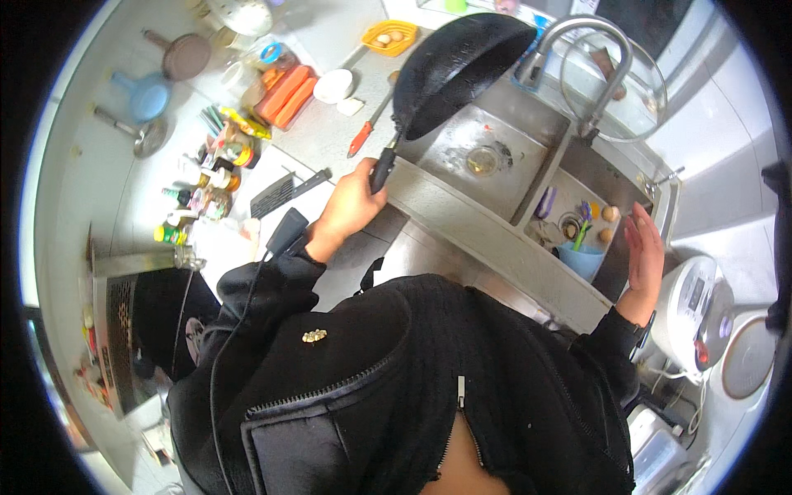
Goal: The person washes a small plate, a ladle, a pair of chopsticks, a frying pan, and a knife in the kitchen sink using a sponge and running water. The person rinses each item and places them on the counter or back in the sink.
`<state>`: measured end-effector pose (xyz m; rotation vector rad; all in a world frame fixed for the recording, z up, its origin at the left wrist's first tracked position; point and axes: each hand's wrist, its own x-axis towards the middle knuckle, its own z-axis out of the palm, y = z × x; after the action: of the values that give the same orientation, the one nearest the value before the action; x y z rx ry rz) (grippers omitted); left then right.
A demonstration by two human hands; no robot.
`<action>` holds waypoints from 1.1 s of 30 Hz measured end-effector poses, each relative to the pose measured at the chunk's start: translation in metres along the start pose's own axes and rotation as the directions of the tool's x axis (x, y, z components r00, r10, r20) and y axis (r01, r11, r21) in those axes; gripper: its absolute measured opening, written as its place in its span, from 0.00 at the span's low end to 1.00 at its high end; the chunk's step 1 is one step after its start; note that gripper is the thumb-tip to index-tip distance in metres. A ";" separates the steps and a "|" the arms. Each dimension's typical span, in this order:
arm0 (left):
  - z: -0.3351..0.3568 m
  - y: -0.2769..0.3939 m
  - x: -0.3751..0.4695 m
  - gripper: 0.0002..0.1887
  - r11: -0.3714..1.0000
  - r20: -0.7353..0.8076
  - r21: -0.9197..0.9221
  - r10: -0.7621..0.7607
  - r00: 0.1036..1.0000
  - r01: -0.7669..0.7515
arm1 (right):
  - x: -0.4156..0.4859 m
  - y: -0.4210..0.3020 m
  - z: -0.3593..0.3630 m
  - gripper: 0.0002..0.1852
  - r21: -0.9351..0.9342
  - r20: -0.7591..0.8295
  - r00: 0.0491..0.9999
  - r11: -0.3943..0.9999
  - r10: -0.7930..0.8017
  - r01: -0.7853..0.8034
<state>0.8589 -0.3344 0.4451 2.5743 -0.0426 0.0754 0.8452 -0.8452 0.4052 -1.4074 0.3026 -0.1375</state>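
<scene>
My left hand [350, 201] grips the black handle of a dark wok [458, 68]. The wok is tipped up on its side over the back left part of the steel sink basin [451, 154]. Small scraps and some wetness lie around the drain strainer [482, 162]. My right hand [645, 250] is empty, its fingers extended, near the right side of the smaller basin. In that basin sit a light blue cup [581, 260] with a green-handled item, a purple item [546, 203] and some round brownish things [607, 225].
An arched faucet [619, 68] stands behind the sink beside a glass lid [659, 99]. A red-handled tool [361, 139], a cleaver [288, 192] and a yellow basket [390, 37] with eggs are on the left counter. Several bottles line the wall. A white rice cooker [690, 303] is at right.
</scene>
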 end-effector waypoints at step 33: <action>-0.174 -0.065 -0.301 0.05 -0.353 0.270 -0.911 -0.115 0.956 0.215 | 0.023 0.072 0.197 0.23 -0.203 0.537 0.777 0.945 0.327 -0.257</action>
<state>0.5538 -0.1819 0.5377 0.6583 0.2018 -0.1366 0.9178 -0.6526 0.3574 -1.4325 0.0273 0.5652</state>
